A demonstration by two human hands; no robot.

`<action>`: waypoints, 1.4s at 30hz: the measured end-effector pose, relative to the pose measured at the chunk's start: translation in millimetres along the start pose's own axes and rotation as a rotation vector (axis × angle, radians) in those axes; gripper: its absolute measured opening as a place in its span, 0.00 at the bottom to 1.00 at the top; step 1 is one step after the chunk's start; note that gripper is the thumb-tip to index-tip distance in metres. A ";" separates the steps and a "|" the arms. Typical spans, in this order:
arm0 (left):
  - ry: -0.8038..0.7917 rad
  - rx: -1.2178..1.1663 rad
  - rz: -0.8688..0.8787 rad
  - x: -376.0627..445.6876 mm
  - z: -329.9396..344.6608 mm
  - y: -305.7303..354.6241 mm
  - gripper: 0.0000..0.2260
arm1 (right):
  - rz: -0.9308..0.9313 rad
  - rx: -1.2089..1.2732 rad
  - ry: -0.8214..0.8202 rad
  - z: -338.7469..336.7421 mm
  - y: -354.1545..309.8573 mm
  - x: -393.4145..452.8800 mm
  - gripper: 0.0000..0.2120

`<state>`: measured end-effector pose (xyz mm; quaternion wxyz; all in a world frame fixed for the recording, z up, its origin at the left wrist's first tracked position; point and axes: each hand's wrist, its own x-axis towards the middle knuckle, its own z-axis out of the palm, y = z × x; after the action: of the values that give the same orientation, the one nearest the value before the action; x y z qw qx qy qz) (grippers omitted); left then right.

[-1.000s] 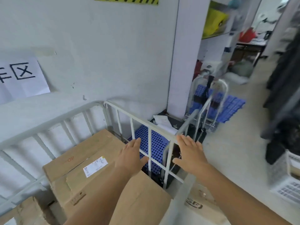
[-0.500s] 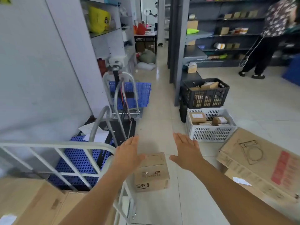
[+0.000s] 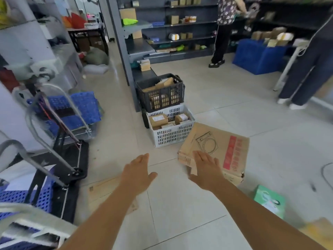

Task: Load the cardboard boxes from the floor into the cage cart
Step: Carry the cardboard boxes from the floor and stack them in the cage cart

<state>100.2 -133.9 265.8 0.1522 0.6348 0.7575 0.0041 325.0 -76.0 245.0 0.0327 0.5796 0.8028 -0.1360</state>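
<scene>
Large box [image 3: 221,150] lies flat on the floor [image 3: 180,204], right of centre, just near of the white crate [image 3: 171,136]. Smaller box [image 3: 104,192] lies on the floor at near left, partly under the left forearm. Right hand [image 3: 207,168] hovers over the large box's near-left corner, grip wide, holding nothing. Left hand [image 3: 137,173] hovers above bare floor, grip wide, empty. Cart rail [image 3: 36,222] at near left.

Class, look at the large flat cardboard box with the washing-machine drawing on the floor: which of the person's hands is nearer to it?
Right. The right hand overlaps the near corner of the large flat cardboard box; the left hand hovers open to its left, over bare floor tiles.
</scene>
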 end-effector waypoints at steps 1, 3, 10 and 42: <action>-0.012 0.006 0.020 9.4 2.8 12.9 0.34 | 0.032 0.009 0.000 -0.7 16.1 0.9 0.42; -0.041 0.024 0.062 27.3 8.8 36.8 0.34 | 0.101 0.039 0.008 -0.4 44.8 3.0 0.42; -0.162 0.076 0.164 102.1 33.9 89.8 0.33 | 0.327 0.109 0.031 8.2 122.4 24.5 0.41; -0.423 0.021 0.091 504.4 169.0 162.8 0.34 | 0.882 0.375 -0.152 138.2 357.0 281.2 0.32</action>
<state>221.8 351.8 23.4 0.3009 0.6564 0.6794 -0.1301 554.1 251.7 -11.4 0.0408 0.8490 0.4373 -0.2937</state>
